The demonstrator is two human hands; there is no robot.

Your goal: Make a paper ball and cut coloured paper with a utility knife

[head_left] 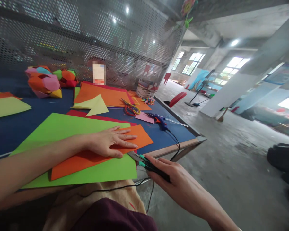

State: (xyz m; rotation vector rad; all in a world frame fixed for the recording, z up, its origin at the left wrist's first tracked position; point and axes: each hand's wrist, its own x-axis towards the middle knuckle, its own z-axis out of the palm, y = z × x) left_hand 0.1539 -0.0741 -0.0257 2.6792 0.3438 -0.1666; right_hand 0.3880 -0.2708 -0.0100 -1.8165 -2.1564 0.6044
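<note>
My left hand [108, 141] lies flat with fingers stretched out, pressing on a folded-looking orange paper [86, 165]. That paper rests at a slant over a large light green sheet [55, 128]. My right hand [173, 175] is wrapped round scissors [154, 166] with black and green handles. Their grey blades point left and reach the right edge of the green sheet, just below my left fingertips. How far the blades are apart is hard to make out. Red paper [74, 113] shows from under the green sheet.
Behind lie orange sheets [98, 94], pale yellow paper [98, 106], yellow-and-red scissors [131, 109], and a blue glue gun [160, 121] with a black cord. A basket [145, 89] and colourful paper balls [44, 83] stand by the mesh panel [62, 38]. The table [168, 136] ends at right.
</note>
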